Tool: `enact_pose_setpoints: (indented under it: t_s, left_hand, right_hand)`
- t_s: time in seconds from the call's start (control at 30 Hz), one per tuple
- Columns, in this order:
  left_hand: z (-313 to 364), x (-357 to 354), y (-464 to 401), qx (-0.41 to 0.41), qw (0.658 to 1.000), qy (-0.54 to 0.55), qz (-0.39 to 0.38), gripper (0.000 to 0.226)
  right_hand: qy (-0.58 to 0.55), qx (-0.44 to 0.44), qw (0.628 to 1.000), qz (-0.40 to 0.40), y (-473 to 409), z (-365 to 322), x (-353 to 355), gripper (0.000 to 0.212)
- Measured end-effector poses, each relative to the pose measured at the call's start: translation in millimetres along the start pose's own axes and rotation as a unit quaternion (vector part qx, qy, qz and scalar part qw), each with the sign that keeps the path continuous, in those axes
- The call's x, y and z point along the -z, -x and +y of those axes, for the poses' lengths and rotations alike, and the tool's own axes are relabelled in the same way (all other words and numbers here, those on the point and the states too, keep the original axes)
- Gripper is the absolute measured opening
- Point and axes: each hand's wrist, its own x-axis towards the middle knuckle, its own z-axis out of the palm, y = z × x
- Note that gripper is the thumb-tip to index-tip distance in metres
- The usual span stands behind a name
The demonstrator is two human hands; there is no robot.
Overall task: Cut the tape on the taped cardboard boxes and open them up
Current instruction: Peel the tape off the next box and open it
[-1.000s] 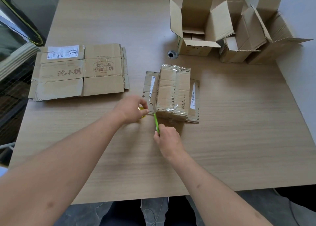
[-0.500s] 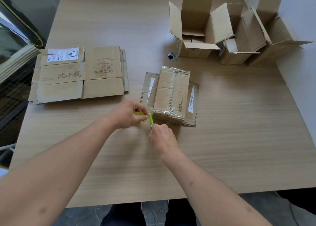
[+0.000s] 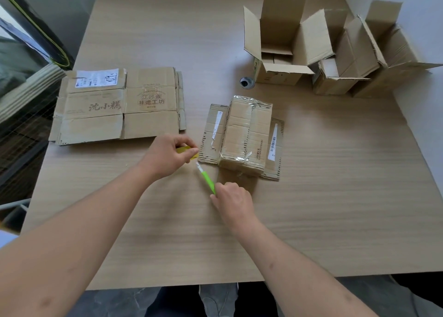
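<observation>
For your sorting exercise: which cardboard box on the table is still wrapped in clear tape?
The small box in the middle, just beyond the green knife. Shiny tape covers it; the far boxes stand open, the left one lies flattened.

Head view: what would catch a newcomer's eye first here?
The two hands at centre: the right hand holds a green cutter, the left hand pinches something yellow. Just beyond them lies a flattened, tape-wrapped box. Flat cartons lie at the left, and opened boxes stand at the far right.
</observation>
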Motion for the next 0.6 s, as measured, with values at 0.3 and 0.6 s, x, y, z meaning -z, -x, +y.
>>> enact_pose_setpoints:
  t_s: [0.3,0.6]
  left_hand:
    - [-5.9,-7.8,-1.3,0.013,1.0,-0.015,0.001,0.008]
    - [-7.6,-10.0,-1.3,0.014,0.999,-0.034,0.012,0.004]
  right_hand:
    - [0.014,0.034,0.999,-0.002,1.8,4.6,1.7,0.034]
    - [-0.016,-0.027,0.954,0.297,-50.6,1.0,33.8,0.042]
